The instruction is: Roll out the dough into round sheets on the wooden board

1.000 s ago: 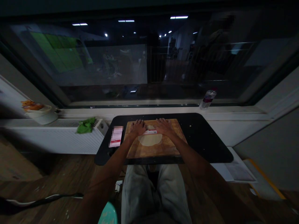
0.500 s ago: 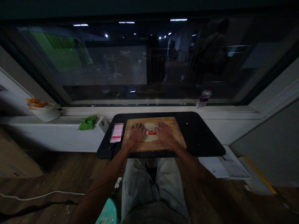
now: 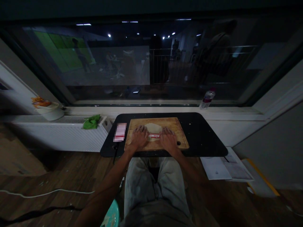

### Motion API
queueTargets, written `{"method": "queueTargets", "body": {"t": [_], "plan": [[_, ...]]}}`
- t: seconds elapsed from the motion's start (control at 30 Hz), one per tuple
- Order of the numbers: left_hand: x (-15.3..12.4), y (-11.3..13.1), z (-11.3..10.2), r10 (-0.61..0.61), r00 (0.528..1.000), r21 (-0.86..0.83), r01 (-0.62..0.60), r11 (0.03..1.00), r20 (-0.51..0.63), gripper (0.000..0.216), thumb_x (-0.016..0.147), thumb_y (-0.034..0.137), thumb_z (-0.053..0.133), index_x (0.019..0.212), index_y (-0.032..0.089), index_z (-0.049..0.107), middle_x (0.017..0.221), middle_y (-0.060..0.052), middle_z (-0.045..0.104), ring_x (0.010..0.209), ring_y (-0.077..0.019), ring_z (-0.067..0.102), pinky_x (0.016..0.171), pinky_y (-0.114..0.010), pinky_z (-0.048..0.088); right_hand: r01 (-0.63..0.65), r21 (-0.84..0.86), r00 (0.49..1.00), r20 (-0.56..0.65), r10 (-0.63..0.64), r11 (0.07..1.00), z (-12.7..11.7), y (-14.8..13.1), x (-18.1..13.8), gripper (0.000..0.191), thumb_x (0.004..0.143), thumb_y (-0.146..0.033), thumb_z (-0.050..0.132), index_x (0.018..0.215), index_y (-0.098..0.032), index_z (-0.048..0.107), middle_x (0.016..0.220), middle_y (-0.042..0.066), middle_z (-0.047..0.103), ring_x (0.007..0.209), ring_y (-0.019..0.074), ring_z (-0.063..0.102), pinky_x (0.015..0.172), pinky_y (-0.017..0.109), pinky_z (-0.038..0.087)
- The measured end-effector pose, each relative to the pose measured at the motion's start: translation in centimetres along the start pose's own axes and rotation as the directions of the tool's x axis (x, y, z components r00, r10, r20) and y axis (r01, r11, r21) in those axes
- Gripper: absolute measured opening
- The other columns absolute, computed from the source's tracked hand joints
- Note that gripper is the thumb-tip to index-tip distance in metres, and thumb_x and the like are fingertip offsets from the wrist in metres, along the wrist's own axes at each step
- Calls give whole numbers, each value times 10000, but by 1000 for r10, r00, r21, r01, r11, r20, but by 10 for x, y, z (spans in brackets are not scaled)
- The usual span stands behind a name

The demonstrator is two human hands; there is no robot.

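Observation:
A wooden cutting board (image 3: 180, 126) lies on a black table (image 3: 203, 135) in front of me. On the board is a flat round of pale dough (image 3: 153, 127). A roller with a red and white label (image 3: 154, 136) lies across the near edge of the dough. My left hand (image 3: 139, 138) rests flat on the roller's left end, fingers stretched forward. On its right end my right hand (image 3: 168, 139) lies the same way. Both palms press down on it.
A red and white packet (image 3: 120, 131) lies on the table left of the board. A water bottle (image 3: 206, 99) stands on the window sill. On the radiator at left are a green cloth (image 3: 92, 122) and a white bowl (image 3: 48, 112). Papers (image 3: 220, 168) lie on the floor at right.
Both hands and the roller have moved back toward me, from the far part of the dough to its near edge. More of the dough now shows beyond my fingers.

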State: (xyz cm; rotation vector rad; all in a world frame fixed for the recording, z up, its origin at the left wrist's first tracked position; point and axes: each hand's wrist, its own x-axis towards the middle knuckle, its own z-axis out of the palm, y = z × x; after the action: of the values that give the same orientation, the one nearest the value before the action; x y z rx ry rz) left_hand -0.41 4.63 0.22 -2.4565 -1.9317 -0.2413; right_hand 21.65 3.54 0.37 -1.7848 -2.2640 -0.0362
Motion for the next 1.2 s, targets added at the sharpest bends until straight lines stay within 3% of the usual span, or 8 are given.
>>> {"method": "queueTargets", "body": {"t": [0.47, 0.6, 0.83, 1.07, 1.2], "plan": [[9, -5, 0, 87, 996, -15, -87, 996, -4, 528, 1169, 324, 305, 1549, 160, 632, 1675, -199, 618, 1645, -359, 455, 1420, -587, 265, -44, 0, 998, -43, 44, 999, 8, -13, -37, 668, 1207, -330, 237, 1709, -1, 530, 1723, 244, 586, 1636, 340, 498, 1372, 481, 307], [9, -5, -1, 73, 997, -25, -73, 997, 6, 531, 1162, 322, 337, 1580, 157, 619, 1684, -198, 617, 1655, -366, 451, 1429, -586, 255, -27, 15, 998, -51, 27, 1000, 8, -12, -39, 648, 1198, -314, 270, 1730, -40, 518, 1703, 233, 613, 1642, 335, 484, 1371, 490, 300], [12, -10, -3, 113, 994, 4, -113, 994, 9, 529, 1162, 307, 345, 1611, 205, 606, 1724, -152, 596, 1686, -338, 427, 1428, -560, 271, -5, 6, 1000, 2, 5, 1000, -3, 0, -14, 639, 1203, -332, 269, 1694, -61, 576, 1738, 206, 582, 1671, 337, 427, 1387, 484, 267], [18, -19, -6, -30, 1000, 9, 30, 1000, -11, 519, 1173, 321, 377, 1605, 219, 647, 1722, -145, 620, 1674, -347, 472, 1393, -572, 335, 33, -33, 999, 24, -32, 999, 2, 19, 22, 537, 1218, -345, 336, 1578, -182, 699, 1669, 136, 663, 1593, 307, 510, 1345, 461, 333], [16, -22, -3, -42, 998, 52, 43, 998, -37, 519, 1163, 284, 365, 1583, 210, 661, 1699, -151, 643, 1669, -347, 487, 1361, -588, 377, 40, -36, 999, -5, -40, 999, 6, 21, 28, 508, 1209, -328, 369, 1527, -166, 731, 1626, 157, 690, 1501, 305, 593, 1279, 445, 409]]}}
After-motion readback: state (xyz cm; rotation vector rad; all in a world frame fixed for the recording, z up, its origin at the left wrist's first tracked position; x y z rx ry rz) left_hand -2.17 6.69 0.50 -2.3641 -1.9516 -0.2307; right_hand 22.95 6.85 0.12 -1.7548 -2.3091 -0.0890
